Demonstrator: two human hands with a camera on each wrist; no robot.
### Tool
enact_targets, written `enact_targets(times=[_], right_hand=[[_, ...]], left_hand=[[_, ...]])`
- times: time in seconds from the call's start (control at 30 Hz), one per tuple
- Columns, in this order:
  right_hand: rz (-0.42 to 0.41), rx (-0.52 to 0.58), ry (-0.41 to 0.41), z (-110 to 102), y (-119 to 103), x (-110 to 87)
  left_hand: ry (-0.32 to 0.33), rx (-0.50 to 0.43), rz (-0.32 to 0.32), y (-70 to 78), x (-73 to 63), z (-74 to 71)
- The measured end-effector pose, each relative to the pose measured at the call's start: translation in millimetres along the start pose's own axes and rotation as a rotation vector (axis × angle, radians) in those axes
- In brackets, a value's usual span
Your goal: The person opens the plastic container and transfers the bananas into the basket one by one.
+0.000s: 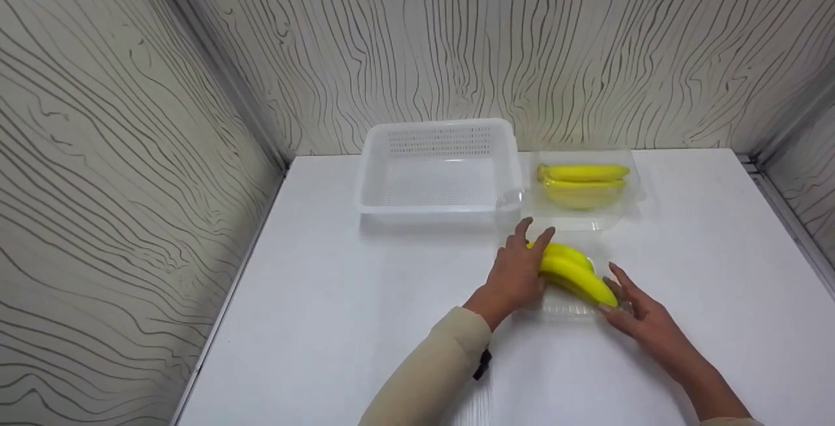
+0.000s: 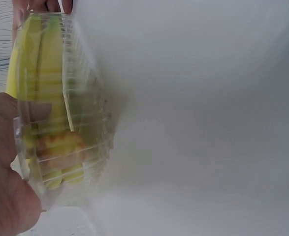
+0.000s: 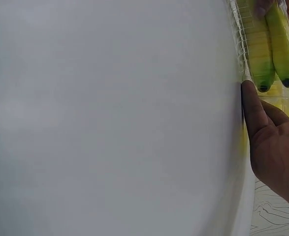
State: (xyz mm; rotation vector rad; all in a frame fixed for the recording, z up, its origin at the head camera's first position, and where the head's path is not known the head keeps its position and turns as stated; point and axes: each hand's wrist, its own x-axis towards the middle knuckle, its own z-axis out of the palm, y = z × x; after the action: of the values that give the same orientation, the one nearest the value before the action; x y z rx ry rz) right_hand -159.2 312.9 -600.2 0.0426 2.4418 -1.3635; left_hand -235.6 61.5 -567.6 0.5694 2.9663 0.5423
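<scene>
A small bunch of yellow bananas [image 1: 574, 271] lies at a slant in a clear plastic container [image 1: 566, 309] on the table. My left hand [image 1: 518, 273] grips the bunch at its stem end, and in the left wrist view its fingers show through the container's clear wall [image 2: 92, 128]. At the other end, my right hand [image 1: 649, 321] touches the container beside the banana tips. The right wrist view shows its fingers [image 3: 255, 110] fairly straight along the container's end, near the dark tips of the bananas [image 3: 281, 54].
Behind, at the right, a second clear container [image 1: 597, 224] holds more bananas [image 1: 584, 173]. A white perforated basket [image 1: 437, 209] stands left of it, near the patterned back wall [image 1: 424, 41]. Everything rests on a white table [image 1: 313, 295].
</scene>
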Motion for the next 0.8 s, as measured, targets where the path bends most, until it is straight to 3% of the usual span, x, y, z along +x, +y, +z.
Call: enact_targets(times=[0.5,0.8], right_hand=[[0.007,-0.008,-0.015,-3,-3,-5.1],[0.029,-0.098,-0.017,0,-8,-5.4]], left_hand=[[-0.046,0.037,0.047,-1.0,-2.0,-8.9],[0.006,0.131,0.141,-2.1,-9.6,-14.9]])
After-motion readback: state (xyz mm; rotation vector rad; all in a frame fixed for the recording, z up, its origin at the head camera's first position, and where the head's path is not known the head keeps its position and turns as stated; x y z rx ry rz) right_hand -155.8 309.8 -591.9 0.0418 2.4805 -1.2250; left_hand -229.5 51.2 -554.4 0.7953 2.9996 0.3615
